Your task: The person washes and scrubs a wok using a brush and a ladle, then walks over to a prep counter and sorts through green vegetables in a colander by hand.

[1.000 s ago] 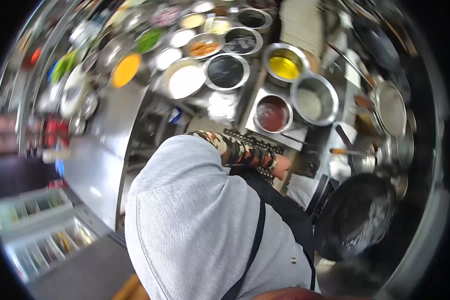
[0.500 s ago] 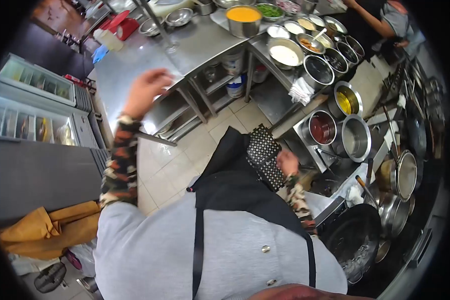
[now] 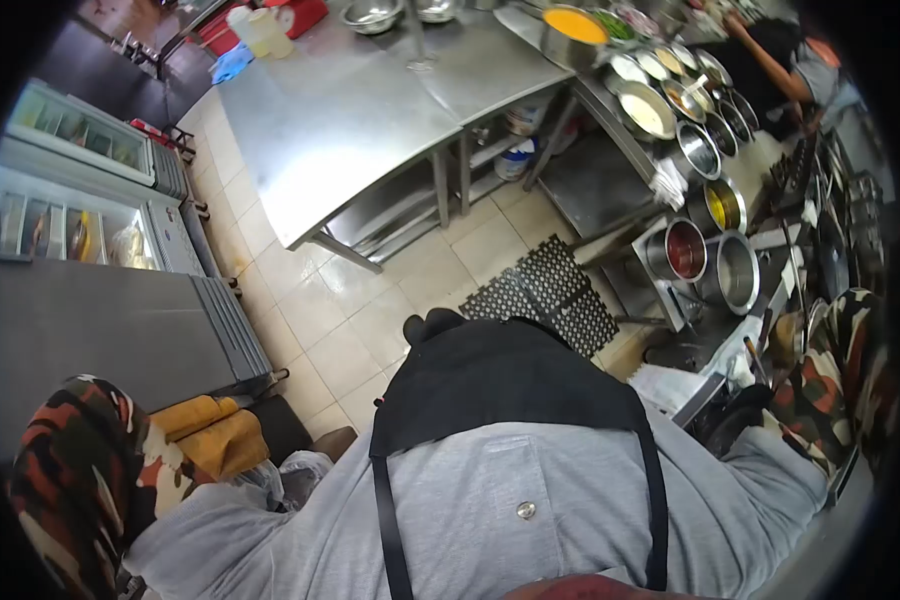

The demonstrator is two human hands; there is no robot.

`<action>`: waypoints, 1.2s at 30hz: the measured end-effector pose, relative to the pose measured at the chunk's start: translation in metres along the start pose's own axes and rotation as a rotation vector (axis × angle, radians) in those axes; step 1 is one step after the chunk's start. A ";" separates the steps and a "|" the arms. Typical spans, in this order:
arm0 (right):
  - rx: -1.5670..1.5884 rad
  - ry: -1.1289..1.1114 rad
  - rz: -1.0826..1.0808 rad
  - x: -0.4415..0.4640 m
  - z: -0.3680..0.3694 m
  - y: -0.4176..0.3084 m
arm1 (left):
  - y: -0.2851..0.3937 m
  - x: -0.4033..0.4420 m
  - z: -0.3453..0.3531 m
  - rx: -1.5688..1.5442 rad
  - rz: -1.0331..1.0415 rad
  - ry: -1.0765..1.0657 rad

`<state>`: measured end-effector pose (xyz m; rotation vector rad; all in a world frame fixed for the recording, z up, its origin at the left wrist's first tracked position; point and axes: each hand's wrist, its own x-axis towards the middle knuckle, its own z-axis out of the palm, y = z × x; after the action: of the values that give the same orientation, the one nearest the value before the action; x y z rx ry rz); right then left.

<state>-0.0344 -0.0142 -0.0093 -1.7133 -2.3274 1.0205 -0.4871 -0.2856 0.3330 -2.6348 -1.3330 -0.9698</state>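
Neither of my hands shows; both lie outside the visible circle. My left forearm, in a camouflage sleeve (image 3: 80, 480), is raised at the lower left, in front of the grey fridge counter (image 3: 100, 330) and close to a folded brown cloth (image 3: 215, 440). On the right, my other camouflage sleeve (image 3: 815, 410) is lifted at the edge beside the stove side. What either hand holds or touches is hidden. A black apron (image 3: 500, 385) hangs over my grey shirt.
A steel table (image 3: 350, 110) stands ahead. Pots, including one with orange liquid (image 3: 574, 30) and one with red liquid (image 3: 678, 250), line the right side. A perforated black mat (image 3: 550, 290) lies on the tiled floor. Another person (image 3: 780, 75) works at the far right.
Both my hands have left the view as the arms moved out and up to the sides. My view has shifted, showing more of the floor mat and the steel table.
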 end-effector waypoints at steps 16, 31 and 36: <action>-0.204 -0.272 0.136 -0.013 0.176 -0.060 | -0.050 -0.157 -0.008 0.021 -0.223 0.119; -0.175 -0.294 0.103 0.027 0.169 -0.047 | -0.036 -0.138 0.007 0.115 -0.346 0.161; -0.162 -0.306 0.098 0.031 0.168 -0.036 | -0.034 -0.131 0.019 0.136 -0.373 0.173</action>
<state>-0.1477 -0.0701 -0.1295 -1.8616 -2.5976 1.2188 -0.5595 -0.3525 0.2380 -2.1912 -1.8101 -1.0688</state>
